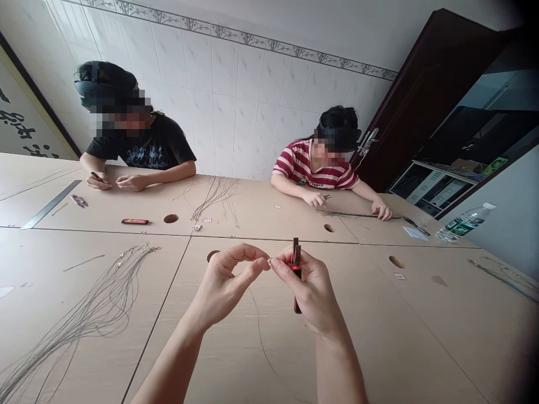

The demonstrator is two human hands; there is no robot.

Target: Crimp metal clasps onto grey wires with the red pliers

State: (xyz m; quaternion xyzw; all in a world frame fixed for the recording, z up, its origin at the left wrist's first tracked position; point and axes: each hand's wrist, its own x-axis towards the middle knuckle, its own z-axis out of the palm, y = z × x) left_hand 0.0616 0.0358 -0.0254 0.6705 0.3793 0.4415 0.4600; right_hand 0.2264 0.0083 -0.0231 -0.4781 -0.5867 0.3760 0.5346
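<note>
Just above the table, my left hand [229, 280] and my right hand [309, 286] meet at the fingertips. Between thumb and forefinger, my left hand pinches a thin cord [258, 325] whose loose end hangs down toward the tabletop. At my right hand's thumb tip sits a tiny piece, too small to make out. Red-and-black pliers [297, 280] are tucked in my right hand, jaws pointing up, its fingers curled around them. To the left lies a bundle of thin grey cords [96, 306] with small metal ends.
Across the table [236, 370] sit two people with their hands at work. Beyond my hands lie another cord bundle [217, 196], a red-and-black box [135, 221], and a steel ruler [53, 203]. A water bottle [465, 223] stands at the right, and round holes [170, 219] pierce the tabletop.
</note>
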